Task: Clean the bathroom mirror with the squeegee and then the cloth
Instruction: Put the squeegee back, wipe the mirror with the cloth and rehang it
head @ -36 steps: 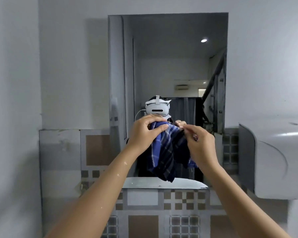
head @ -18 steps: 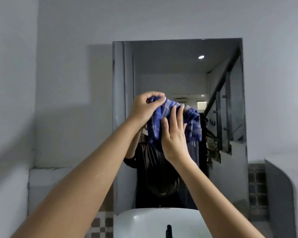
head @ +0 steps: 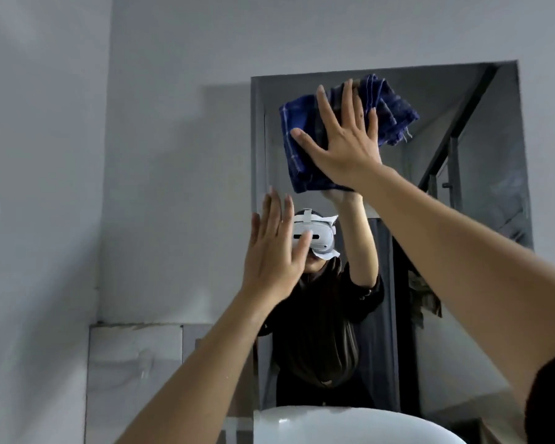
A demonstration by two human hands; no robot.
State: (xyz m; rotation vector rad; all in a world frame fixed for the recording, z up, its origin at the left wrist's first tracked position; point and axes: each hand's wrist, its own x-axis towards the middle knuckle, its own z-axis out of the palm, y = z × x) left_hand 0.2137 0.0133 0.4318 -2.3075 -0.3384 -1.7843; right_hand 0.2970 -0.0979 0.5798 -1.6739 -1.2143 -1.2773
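Note:
A blue checked cloth [head: 297, 139] is pressed flat against the upper part of the wall mirror [head: 481, 219] by my right hand [head: 343, 145], palm on the cloth and fingers spread. My left hand [head: 271, 251] is lower and to the left, open with fingers apart, in front of the mirror's left side and holding nothing. The mirror reflects me, my raised arm and the doorway behind. No squeegee is in view.
A white washbasin [head: 350, 424] curves out below the mirror. Plain grey wall [head: 173, 187] surrounds the mirror, with a pale tiled ledge [head: 135, 363] at lower left.
My left hand has let go of the cloth and dropped lower left. My right hand has carried the cloth up and flattened it on the upper glass. The view has tilted upward.

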